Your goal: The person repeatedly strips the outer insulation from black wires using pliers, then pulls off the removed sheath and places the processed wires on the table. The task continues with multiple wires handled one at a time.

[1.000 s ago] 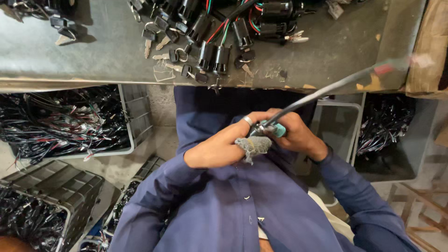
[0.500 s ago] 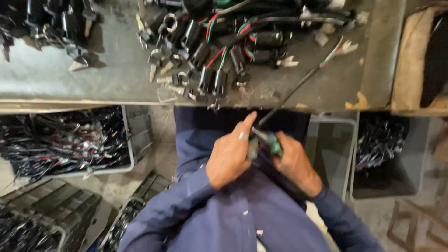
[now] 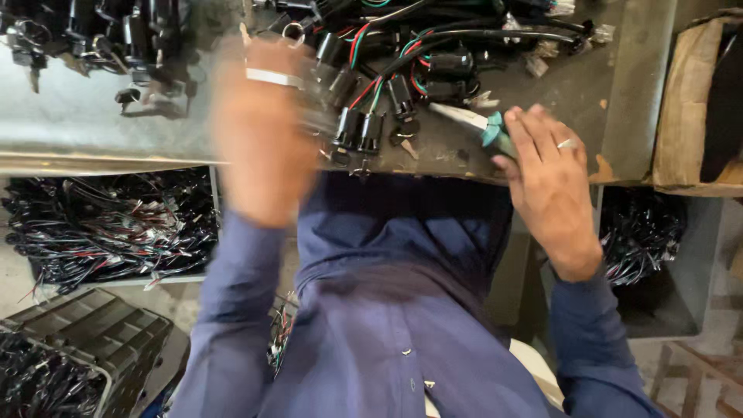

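Fingers of the right hand (image 3: 546,182) lie spread and flat, their tips resting on the teal handle of a pair of pliers (image 3: 474,124) that lies on the grey metal workbench (image 3: 108,139). Whether the hand grips the handle or only touches it cannot be told, since the fingers hide most of the handle and only the pale jaws and a bit of teal show. A ring sits on one finger.

Over the bench edge, the left hand (image 3: 263,131) is raised and badly blurred; the state of its fingers cannot be told, nor whether it holds anything. A pale band shows across its upper part, and what that is stays unclear.

Between the two hands, near the bench edge, lies a tangle of black ignition switches (image 3: 387,85) with red, green and black wires; several have keys sticking out. The top of this pile is cut off by the frame. More black parts (image 3: 93,39) lie at the far left of the bench, smeared by blur.

Below the bench, a bin of black wire harnesses (image 3: 108,232) stands to the left, a black crate (image 3: 85,333) lower left, and another bin (image 3: 646,240) partly hidden behind the right forearm. A cardboard box (image 3: 693,101) is cut off at the right edge.
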